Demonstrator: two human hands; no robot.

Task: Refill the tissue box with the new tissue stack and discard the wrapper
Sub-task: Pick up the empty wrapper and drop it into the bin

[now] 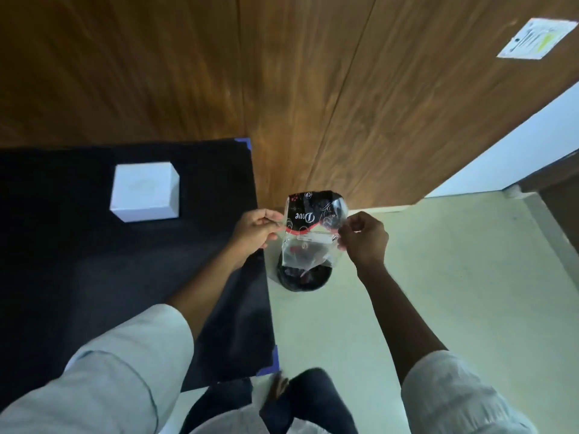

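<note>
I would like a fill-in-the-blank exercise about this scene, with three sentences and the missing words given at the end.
1. The wrapper is held by ____ hands, the left hand and the right hand.
2. The white tissue box stands on the ____ table mat.
3. Directly below the wrapper, on the floor, stands a black ____.

Missing words: both; black; bin
</note>
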